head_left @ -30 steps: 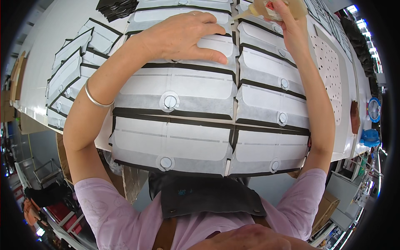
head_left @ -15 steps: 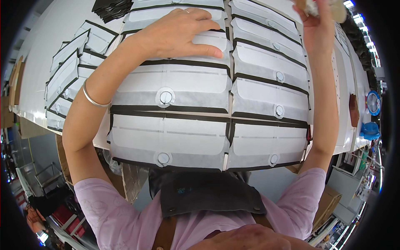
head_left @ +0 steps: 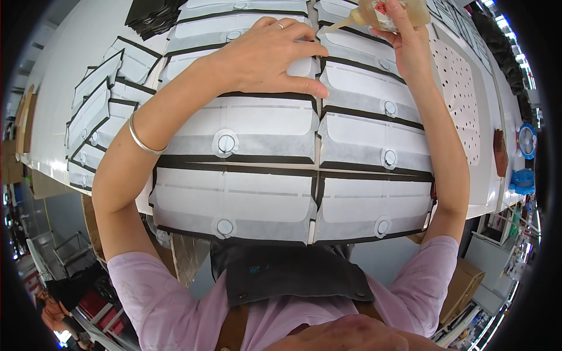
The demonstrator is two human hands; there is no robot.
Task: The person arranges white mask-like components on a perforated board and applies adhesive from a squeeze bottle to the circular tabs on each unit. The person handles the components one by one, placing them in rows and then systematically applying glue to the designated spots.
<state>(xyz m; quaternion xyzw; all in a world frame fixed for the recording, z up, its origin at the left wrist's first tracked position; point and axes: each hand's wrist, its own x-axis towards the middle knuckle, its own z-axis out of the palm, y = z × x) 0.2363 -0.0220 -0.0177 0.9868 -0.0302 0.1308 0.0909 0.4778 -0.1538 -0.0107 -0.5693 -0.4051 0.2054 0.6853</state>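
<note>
Bottle [head_left: 380,16], see-through and yellowish, sits in the grip of the right hand [head_left: 412,44], its body wrapped by bent fingers and its far side cut off by the edge of the view. Its long pale spout [head_left: 343,23] sticks out of the grip to the left and slants downward, the tip just beside the gap between the left column of white panels [head_left: 257,124] and the right column of panels [head_left: 363,130]; whether the tip touches a panel I cannot tell. Left of the bottle, the left hand [head_left: 263,58] lies over the left column, its thumb held well away from the fingers and nothing visible between them. The right column runs from beneath the bottle toward the person. Panels in both columns have black edges, a grey band and a round white disc [head_left: 226,144]. Well to the left of the bottle, a loose pile of similar panels [head_left: 91,120] lies on the white table [head_left: 50,111], and a stack of black sheets [head_left: 152,16] lies about level with the bottle on that side. Right of the bottle and nearer the person lies a pale board with holes [head_left: 459,105].
</note>
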